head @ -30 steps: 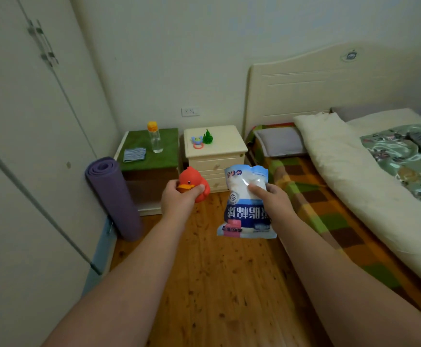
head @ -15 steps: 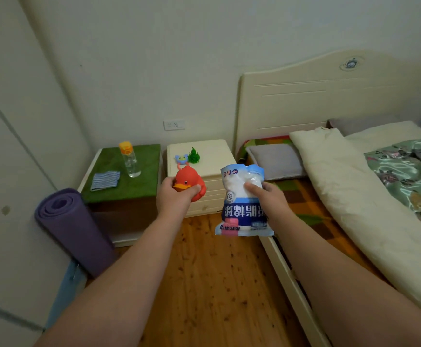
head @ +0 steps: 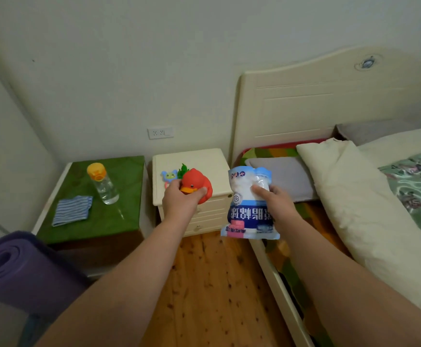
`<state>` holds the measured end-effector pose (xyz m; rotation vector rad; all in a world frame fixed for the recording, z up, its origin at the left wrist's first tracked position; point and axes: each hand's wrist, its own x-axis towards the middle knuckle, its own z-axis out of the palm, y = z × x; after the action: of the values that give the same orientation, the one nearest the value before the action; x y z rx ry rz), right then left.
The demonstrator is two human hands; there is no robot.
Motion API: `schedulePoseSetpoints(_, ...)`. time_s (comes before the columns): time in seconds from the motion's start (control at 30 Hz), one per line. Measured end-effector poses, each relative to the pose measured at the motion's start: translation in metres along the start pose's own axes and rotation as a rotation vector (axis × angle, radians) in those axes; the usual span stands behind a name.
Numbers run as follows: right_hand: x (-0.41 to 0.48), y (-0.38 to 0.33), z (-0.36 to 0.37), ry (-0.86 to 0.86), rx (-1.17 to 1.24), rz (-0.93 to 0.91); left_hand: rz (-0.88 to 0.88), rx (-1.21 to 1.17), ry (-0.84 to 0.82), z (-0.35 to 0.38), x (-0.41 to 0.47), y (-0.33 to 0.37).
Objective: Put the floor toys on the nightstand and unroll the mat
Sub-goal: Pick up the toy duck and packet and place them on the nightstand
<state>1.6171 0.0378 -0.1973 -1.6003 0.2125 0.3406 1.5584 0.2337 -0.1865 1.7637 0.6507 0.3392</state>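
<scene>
A: The red duck (head: 196, 184) is now over the front edge of the nightstand (head: 214, 164), clamped in the left hand (head: 180, 200); a second ago it hung short of it, above the floor.

B: So set-down looks near. The right hand (head: 273, 200)?

A: Gripping a white-and-blue bag (head: 249, 204), just off the front right corner.

B: And the mat (head: 16, 269)?

A: Rolled, at lower left, closer than before.

Home bedroom: bed (head: 369, 221) with cream headboard (head: 329, 96), pillow (head: 283, 177), cream nightstand (head: 204, 161), wall socket (head: 160, 133), wooden floor (head: 212, 284).
</scene>
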Motion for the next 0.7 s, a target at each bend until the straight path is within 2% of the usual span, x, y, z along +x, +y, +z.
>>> schedulePoseSetpoints(0.4, 0.208, -0.032, -0.024, -0.143, -0.055, 0.067, -0.126, 0.024, 0.132, 0.131, 0.135, 0.014)
schedulePoseSetpoints(0.6, 0.287, -0.030, -0.003, -0.210, -0.084, 0.122, -0.170, 0.074, 0.191, 0.155, 0.195, 0.001)
schedulePoseSetpoints(0.7, 0.334, -0.028, 0.015, -0.228, -0.082, 0.151, -0.190, 0.050, 0.162, 0.164, 0.240, -0.010)
